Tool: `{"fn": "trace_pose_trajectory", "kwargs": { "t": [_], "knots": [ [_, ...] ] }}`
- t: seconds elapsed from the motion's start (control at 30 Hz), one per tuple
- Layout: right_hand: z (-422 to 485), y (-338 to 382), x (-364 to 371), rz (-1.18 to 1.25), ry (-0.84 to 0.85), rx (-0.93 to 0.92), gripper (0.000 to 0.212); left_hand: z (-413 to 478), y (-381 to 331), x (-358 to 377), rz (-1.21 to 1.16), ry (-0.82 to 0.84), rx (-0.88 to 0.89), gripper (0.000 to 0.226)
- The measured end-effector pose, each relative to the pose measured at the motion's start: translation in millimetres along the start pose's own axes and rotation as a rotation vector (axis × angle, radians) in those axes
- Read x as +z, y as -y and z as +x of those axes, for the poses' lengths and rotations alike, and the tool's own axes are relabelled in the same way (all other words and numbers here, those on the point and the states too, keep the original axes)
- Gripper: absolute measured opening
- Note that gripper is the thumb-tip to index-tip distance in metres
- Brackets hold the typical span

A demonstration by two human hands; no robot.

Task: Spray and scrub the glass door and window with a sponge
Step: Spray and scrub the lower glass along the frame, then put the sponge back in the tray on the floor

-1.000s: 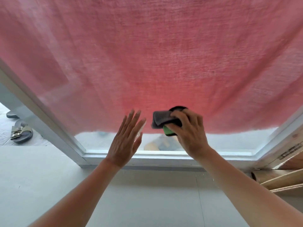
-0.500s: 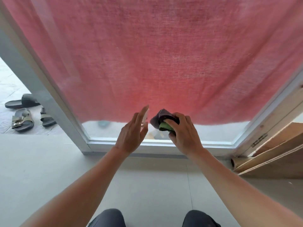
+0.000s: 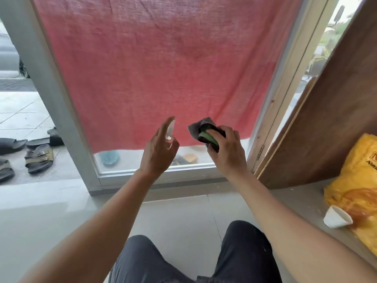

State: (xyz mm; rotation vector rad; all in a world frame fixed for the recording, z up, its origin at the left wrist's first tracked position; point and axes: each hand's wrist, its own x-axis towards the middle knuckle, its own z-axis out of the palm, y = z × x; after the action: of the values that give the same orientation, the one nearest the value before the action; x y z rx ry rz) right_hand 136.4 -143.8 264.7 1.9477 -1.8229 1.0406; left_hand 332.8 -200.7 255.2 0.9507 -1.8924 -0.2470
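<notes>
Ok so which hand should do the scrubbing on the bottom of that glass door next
Probably the right hand: it already grips the green sponge close to the low part of the glass door. The left hand holds a small spray bottle, not a sponge.

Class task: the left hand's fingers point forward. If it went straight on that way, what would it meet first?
Most likely the glass door, with the red cloth behind it. The left hand looks close to the pane; depth is unclear.
</notes>
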Motion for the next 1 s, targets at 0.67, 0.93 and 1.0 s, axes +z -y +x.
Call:
{"fn": "trace_pose_trajectory", "kwargs": {
  "t": [0.67,0.93,1.0],
  "knots": [
    [-88.7,-64.9,-148.4,-0.232,-0.043,0.324,0.045,-32.9,-135.8,106.2,-0.358,0.354,0.116,0.057],
    [-156.2,-83.6,-196.4,-0.367,0.092,0.48,0.043,-80.7,-173.9,151.0,-0.496,0.508,0.236,0.06],
    [-168.6,-90.0,-202.1,-0.372,0.095,0.494,0.044,-93.0,-181.5,155.0,-0.486,0.53,0.222,0.061]
  ]
}}
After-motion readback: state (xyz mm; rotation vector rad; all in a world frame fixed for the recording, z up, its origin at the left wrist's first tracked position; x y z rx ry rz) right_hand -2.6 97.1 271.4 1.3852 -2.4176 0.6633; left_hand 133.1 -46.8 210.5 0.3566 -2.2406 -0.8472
